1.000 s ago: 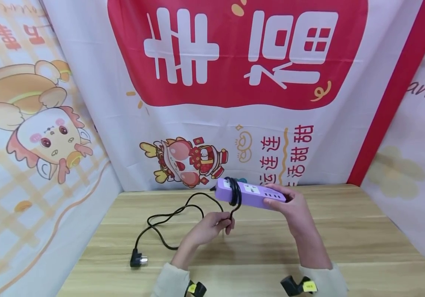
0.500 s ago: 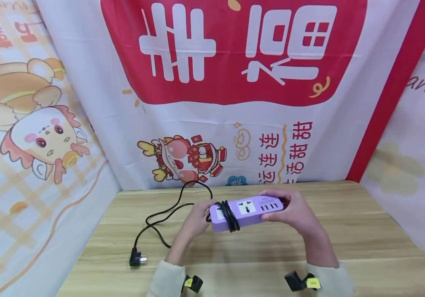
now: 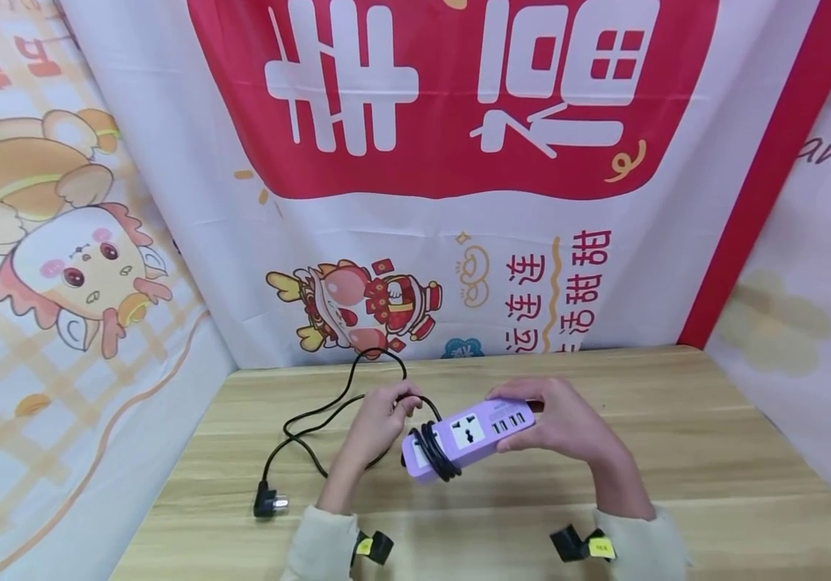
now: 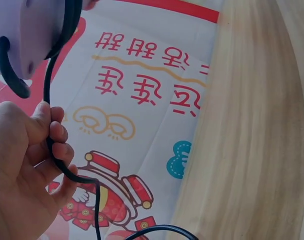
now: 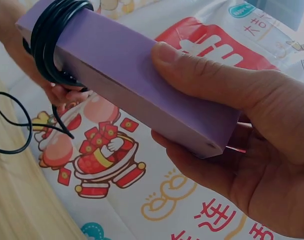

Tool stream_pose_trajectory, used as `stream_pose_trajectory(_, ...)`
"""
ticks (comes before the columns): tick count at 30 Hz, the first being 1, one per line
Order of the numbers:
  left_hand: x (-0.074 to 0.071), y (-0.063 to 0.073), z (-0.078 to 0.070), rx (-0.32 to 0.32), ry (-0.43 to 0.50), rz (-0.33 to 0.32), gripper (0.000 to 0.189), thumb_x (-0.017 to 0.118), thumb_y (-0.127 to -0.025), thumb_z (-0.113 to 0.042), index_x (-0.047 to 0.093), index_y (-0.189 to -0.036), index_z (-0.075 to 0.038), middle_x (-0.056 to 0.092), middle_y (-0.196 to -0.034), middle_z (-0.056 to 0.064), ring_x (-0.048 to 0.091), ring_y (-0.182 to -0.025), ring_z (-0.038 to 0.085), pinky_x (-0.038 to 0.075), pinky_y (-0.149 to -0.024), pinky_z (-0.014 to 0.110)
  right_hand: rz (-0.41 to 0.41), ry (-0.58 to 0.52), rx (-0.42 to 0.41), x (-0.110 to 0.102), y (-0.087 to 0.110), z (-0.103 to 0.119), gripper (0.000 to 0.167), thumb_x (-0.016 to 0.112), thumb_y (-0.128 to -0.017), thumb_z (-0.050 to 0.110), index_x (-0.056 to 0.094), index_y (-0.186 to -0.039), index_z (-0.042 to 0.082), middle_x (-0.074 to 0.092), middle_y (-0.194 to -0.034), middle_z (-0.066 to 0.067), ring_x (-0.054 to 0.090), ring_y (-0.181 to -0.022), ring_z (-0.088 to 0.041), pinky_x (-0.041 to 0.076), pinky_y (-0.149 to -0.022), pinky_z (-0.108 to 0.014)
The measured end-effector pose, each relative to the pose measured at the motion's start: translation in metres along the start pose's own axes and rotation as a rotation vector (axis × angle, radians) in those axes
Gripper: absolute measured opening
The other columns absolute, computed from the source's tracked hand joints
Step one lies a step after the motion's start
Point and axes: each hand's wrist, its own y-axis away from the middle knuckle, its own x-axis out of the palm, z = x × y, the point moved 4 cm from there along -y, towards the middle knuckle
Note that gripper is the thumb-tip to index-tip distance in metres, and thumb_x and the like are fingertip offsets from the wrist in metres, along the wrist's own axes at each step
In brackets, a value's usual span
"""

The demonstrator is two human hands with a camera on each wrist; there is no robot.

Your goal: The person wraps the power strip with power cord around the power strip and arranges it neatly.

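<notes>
While the right hand (image 3: 557, 415) grips a purple power strip (image 3: 468, 433) above the tabletop (image 3: 677, 452), the left hand (image 3: 377, 415) pinches its cord (image 4: 47, 82). Loops (image 3: 435, 453) circle the strip; slack toward the plug (image 3: 265, 502) seemingly remains unwound.

power strip (image 3: 468, 431): left end dipped | left fingers (image 4: 64, 152): farther left

A pale, wood-grained tabletop (image 3: 699, 460) spans the lower frame; on it, at lower left, lie a black angular plug (image 3: 265, 502) and crossing slender black cable (image 3: 291, 438).
</notes>
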Motion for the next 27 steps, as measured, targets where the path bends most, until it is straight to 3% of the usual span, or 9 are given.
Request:
stream_pose_trajectory(11,-0.005,0.000,-0.012,0.021,-0.045,-0.042,0.009,0.067,-0.094,-0.011,0.071,-0.086,-0.012,0.065,-0.073,-0.002,0.053,-0.065,0.006,0.048,-0.063,0.022,-0.010,0.125,0.070,0.003,-0.005,-0.008,0.064,0.094,-0.065,0.032,0.071,-0.123,0.017,0.072,-0.121,-0.001,0.065,-0.105,-0.016,0.053,-0.085,-0.030)
stream_pose_trajectory(22,-0.001,-0.001,-0.018,0.144,-0.140,-0.082,0.006,0.071,-0.091,-0.013,0.075,-0.087,-0.010,0.068,-0.073,-0.003,0.050,-0.061,0.003,0.043,-0.058,0.019,-0.064,0.158,0.136,0.012,-0.010,-0.021,0.058,0.093,-0.066,0.029,0.073,-0.119,0.021,0.072,-0.119,-0.001,0.065,-0.107,-0.019,0.052,-0.093,-0.044)
stream_pose_trajectory(27,0.004,0.000,-0.017,0.113,-0.169,-0.062,0.006,0.072,-0.091,-0.018,0.072,-0.086,-0.014,0.068,-0.076,-0.005,0.052,-0.065,0.003,0.044,-0.061,0.018,-0.075,0.163,0.146,0.017,-0.012,-0.023,0.058,0.094,-0.066,0.026,0.072,-0.119,0.019,0.072,-0.119,-0.003,0.066,-0.106,-0.020,0.053,-0.094,-0.045)
